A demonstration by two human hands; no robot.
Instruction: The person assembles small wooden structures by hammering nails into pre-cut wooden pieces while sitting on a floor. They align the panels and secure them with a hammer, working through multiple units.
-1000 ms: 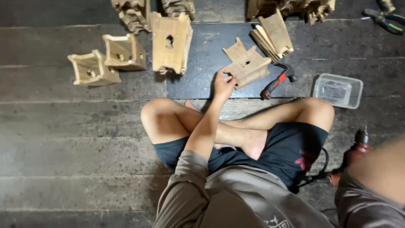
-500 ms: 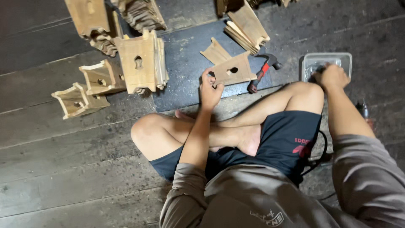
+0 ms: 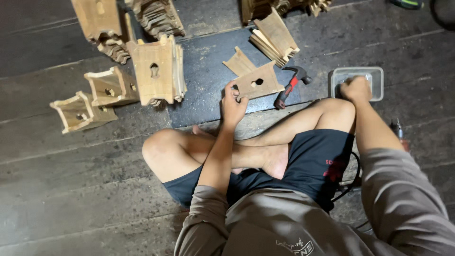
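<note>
Wooden panel (image 3: 256,84) with a keyhole-shaped cutout lies flat on the dark mat (image 3: 204,80) just past the person's crossed legs, and the left hand (image 3: 233,103) has hold of it: the fingers curl over its near left edge and the thumb presses on top, so the hand is mostly closed around the board. A second, plain panel (image 3: 238,61) lies touching it at the far side. Nearest the camera, a grey sleeve runs out to the right, where the right hand (image 3: 356,88) dips into a clear plastic tray (image 3: 374,73) set on the floorboards; the fingers are bent down inside it, and what they pinch, if anything, cannot be told from here. Between the two hands a hammer (image 3: 290,86) with a red and black grip rests beside the held panel, untouched. A dark cord trails by the right thigh.

Farther out, the work looks partly done. To the left stand two small finished boxes (image 3: 92,99) and a taller assembled one (image 3: 154,71) lying on its back. Beyond the held panel sits a stack of loose panels (image 3: 275,37) not yet joined, and more cut pieces are heaped along the top edge. So several boxes are built and many boards remain loose.
</note>
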